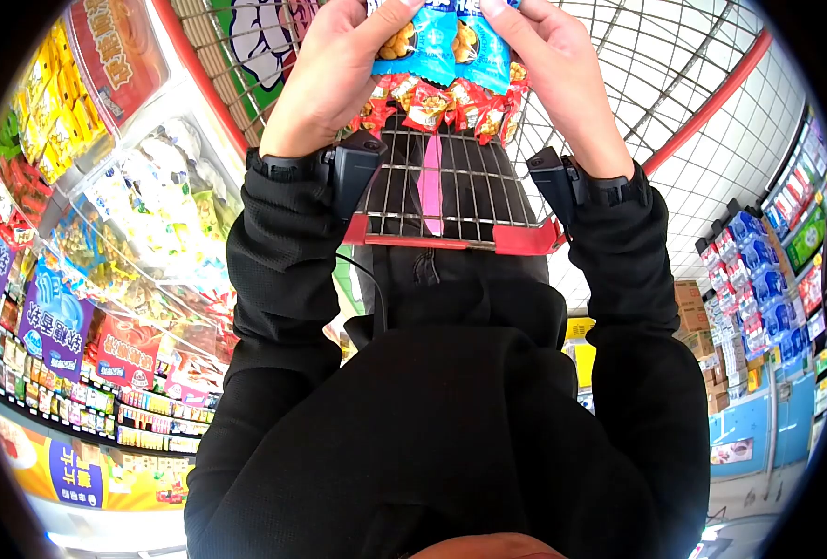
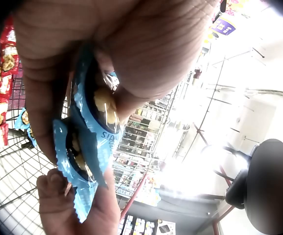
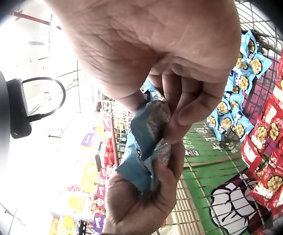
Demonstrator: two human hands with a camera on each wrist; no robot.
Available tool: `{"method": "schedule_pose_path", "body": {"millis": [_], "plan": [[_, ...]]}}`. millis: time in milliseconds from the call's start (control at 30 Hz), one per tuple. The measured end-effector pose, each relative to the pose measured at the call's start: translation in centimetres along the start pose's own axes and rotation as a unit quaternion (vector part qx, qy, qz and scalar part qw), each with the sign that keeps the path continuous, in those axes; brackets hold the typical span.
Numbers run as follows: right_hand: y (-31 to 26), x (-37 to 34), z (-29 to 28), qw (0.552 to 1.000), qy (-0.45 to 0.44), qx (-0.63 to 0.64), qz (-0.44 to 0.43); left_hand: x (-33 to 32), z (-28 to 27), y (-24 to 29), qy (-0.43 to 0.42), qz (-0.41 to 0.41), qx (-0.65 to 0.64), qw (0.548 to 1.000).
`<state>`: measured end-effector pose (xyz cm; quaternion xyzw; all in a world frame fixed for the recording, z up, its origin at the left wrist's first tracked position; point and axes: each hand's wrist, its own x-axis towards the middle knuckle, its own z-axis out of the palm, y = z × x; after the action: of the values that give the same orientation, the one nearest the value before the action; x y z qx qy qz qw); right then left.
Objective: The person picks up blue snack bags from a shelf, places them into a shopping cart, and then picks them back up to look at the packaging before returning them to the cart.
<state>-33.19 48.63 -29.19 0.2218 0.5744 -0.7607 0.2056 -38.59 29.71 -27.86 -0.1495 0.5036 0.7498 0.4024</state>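
Note:
Two small blue snack packets, a left one (image 1: 418,58) and a right one (image 1: 484,58), are held side by side over the shopping cart in the head view. My left hand (image 1: 334,65) pinches the left packet, its thumb lying on the front. My right hand (image 1: 562,70) grips the other, thumb on its upper part. In the left wrist view the blue packets (image 2: 104,110) are seen edge-on between both hands, a clear window showing pale pieces inside. Red snack packets (image 1: 429,109) lie below the hands in the cart; more blue packets (image 3: 239,83) lie beside them.
The wire shopping cart (image 1: 460,238) with red edging stands right before my body. Clear bins of wrapped snacks (image 1: 152,200) line the left side, above shelves of small goods (image 1: 87,401). Stacked blue packs (image 1: 758,284) and cardboard boxes (image 1: 691,307) stand at right.

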Motion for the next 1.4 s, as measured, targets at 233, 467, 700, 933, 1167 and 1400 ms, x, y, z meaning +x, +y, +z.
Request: {"method": "schedule_pose_path", "body": {"millis": [233,467,700,933,1167,1400], "plan": [[-0.1,-0.8,0.7,1.000,-0.009,0.003,-0.004,-1.2,-0.1,0.1,0.012,-0.007,-0.006,1.000],[-1.5,-2.3,2.6,0.999,-0.015,-0.029,0.008,-3.3,-0.5,1.6,0.048,0.005,0.015,0.999],[-3.2,-4.8,6.8,0.996,-0.053,-0.049,-0.054,-8.4,-1.6,2.3,0.101,0.045,0.023,0.994],[-5.8,-9.3,11.4,0.989,-0.104,-0.105,0.010,-16.2,-4.0,2.5,0.099,0.089,0.054,0.990],[-6.6,-12.3,17.2,0.955,-0.212,-0.174,-0.111,-25.0,-5.6,3.7,0.147,0.216,0.030,0.965],[-10.9,-18.7,25.3,0.916,-0.354,-0.167,-0.083,-34.5,-8.1,3.8,0.243,0.293,0.010,0.925]]}}
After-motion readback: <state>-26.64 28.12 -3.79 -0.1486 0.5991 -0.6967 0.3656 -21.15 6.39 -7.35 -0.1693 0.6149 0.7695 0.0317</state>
